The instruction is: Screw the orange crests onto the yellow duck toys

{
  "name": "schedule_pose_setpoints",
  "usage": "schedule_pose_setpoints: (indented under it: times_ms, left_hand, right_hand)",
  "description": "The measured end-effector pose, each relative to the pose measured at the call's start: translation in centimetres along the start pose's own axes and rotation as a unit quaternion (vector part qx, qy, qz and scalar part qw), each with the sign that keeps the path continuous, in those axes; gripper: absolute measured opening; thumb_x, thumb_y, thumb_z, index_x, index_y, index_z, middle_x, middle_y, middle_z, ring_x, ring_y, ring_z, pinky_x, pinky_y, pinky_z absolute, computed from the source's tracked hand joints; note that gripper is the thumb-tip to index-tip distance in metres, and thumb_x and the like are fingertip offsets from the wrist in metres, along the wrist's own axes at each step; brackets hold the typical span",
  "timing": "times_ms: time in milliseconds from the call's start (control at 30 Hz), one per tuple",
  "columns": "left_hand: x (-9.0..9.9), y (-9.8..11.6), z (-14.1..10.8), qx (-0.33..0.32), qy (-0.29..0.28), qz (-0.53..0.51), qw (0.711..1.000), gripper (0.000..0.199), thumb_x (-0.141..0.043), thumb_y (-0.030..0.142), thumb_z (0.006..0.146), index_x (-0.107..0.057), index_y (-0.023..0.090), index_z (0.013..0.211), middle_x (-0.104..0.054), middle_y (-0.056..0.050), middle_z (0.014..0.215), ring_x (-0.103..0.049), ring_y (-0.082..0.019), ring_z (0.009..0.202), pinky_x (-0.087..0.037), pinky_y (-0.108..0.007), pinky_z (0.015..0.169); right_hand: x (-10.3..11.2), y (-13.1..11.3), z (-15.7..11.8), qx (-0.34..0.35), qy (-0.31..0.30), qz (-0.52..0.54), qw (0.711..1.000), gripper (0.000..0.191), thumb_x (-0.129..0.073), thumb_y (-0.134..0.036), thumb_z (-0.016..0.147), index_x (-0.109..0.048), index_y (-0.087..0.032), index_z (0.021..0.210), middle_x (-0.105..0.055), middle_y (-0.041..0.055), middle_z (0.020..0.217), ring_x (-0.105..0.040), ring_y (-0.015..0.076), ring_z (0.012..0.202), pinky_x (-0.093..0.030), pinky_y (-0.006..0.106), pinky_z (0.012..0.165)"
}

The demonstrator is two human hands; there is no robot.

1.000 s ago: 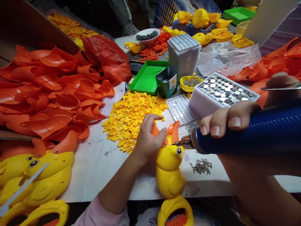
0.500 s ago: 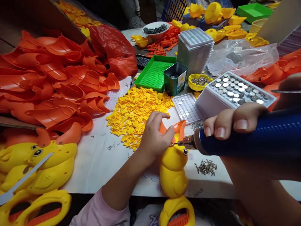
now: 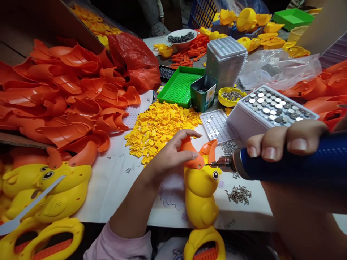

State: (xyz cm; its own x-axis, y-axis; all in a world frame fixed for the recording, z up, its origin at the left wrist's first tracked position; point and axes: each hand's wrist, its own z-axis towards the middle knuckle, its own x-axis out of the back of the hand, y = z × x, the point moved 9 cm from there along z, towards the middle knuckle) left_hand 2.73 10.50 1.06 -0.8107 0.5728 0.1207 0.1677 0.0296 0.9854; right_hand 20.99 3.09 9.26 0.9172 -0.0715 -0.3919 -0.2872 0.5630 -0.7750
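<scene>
A yellow duck toy [image 3: 202,195] stands upright at the table's front edge, with orange bill pieces [image 3: 191,151] at its head and a looped handle below. My left hand [image 3: 172,153] curves around the nearer orange piece; the thumb lies against it and the index finger stretches above. Some of its fingers are hidden. My right hand [image 3: 287,141] grips a blue electric screwdriver [image 3: 282,162] held level. The driver's thin bit meets a screw point at the base of the orange piece, beside the toy's eye. Loose screws [image 3: 238,195] lie right of the toy.
Orange shell parts [image 3: 67,94] are heaped at left above finished-looking duck toys [image 3: 59,195] and a white plastic strip [image 3: 32,204]. Small yellow parts [image 3: 162,126] pile mid-table. Behind are a green tray [image 3: 180,86], dark tin [image 3: 204,93] and a tray of metal discs [image 3: 276,106].
My left hand has drawn back slightly to the left, uncovering more of the orange piece. The screwdriver has shifted a little to the right, its bit still at the toy's head.
</scene>
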Motion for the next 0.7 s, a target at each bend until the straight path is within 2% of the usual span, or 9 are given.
schedule_pose_setpoints:
  times_ms: [133, 333, 433, 600, 700]
  left_hand:
    - [-0.12, 0.83, -0.11, -0.029, -0.041, 0.047, 0.998, 0.044, -0.078, 0.024, 0.062, -0.067, 0.028, 0.104, -0.058, -0.005, 0.115, -0.055, -0.027, 0.114, -0.046, -0.039, 0.101]
    - [-0.64, 0.99, -0.22, -0.042, -0.063, 0.052, 0.996, 0.053, -0.081, 0.021, 0.062, -0.065, 0.031, 0.112, -0.056, -0.006, 0.119, -0.055, -0.027, 0.118, -0.047, -0.038, 0.103]
    - [-0.48, 1.10, -0.24, -0.056, -0.051, 0.073, 0.994, 0.054, -0.083, 0.021, 0.061, -0.067, 0.032, 0.111, -0.057, -0.006, 0.120, -0.055, -0.028, 0.120, -0.045, -0.040, 0.106]
    - [-0.49, 0.97, -0.23, -0.057, -0.052, 0.085, 0.993, 0.053, -0.083, 0.021, 0.062, -0.066, 0.032, 0.111, -0.056, -0.006, 0.122, -0.053, -0.028, 0.123, -0.043, -0.041, 0.108]
    - [-0.66, 0.96, -0.23, -0.057, -0.066, 0.091, 0.992, 0.052, -0.082, 0.021, 0.064, -0.065, 0.033, 0.112, -0.054, -0.005, 0.123, -0.050, -0.027, 0.126, -0.041, -0.040, 0.110]
  right_hand:
    - [0.04, 0.19, -0.01, -0.006, -0.010, 0.006, 1.000, 0.018, -0.063, -0.045, 0.085, -0.071, -0.030, 0.080, -0.051, -0.0001, 0.068, -0.054, 0.0161, 0.052, -0.053, 0.036, 0.052]
    - [-0.17, -0.05, -0.53, -0.016, 0.075, -0.021, 0.997, 0.020, -0.066, -0.046, 0.083, -0.072, -0.028, 0.074, -0.048, -0.0005, 0.061, -0.046, 0.0153, 0.045, -0.044, 0.035, 0.045]
    - [-0.02, 0.08, -0.39, -0.023, 0.069, -0.029, 0.997, 0.025, -0.067, -0.046, 0.083, -0.070, -0.027, 0.067, -0.048, -0.0002, 0.061, -0.046, 0.0151, 0.045, -0.047, 0.035, 0.046]
    - [0.12, 0.32, -0.14, -0.019, 0.012, -0.013, 1.000, 0.027, -0.063, -0.052, 0.083, -0.071, -0.028, 0.071, -0.051, 0.0007, 0.061, -0.047, 0.0154, 0.044, -0.049, 0.035, 0.047]
    - [0.08, 0.22, -0.31, -0.017, 0.028, -0.001, 0.999, 0.027, -0.060, -0.049, 0.086, -0.070, -0.028, 0.073, -0.052, 0.0004, 0.062, -0.049, 0.0145, 0.045, -0.049, 0.034, 0.047]
